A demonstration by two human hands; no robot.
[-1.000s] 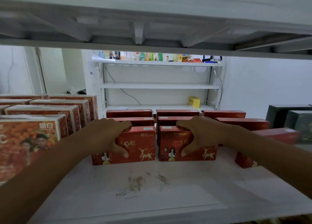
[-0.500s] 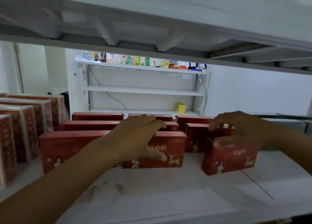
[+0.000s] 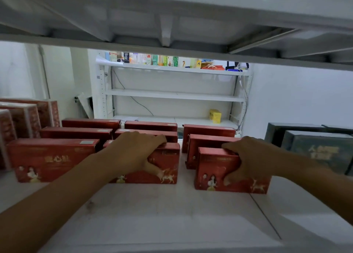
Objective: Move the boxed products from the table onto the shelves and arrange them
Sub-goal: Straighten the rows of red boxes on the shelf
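A person's left hand (image 3: 137, 153) gripped the middle red box (image 3: 166, 168) on the white shelf (image 3: 172, 214), fingers (image 3: 158, 141) curled over its top edge and thumb pressed to its printed face. The right hand (image 3: 250, 157) clasped the right red box (image 3: 215, 168) the same way, at three o'clock of the first, with a narrow gap between them. Both boxes stood upright, heading rows of matching boxes (image 3: 150, 125) running back toward twelve o'clock. A left red box (image 3: 51, 159) stood untouched at nine o'clock, with patterned cartons (image 3: 24, 119) beyond it. Dark boxes (image 3: 315, 149) stood at three o'clock. A distant rack (image 3: 172, 96) held a yellow box (image 3: 215, 115).
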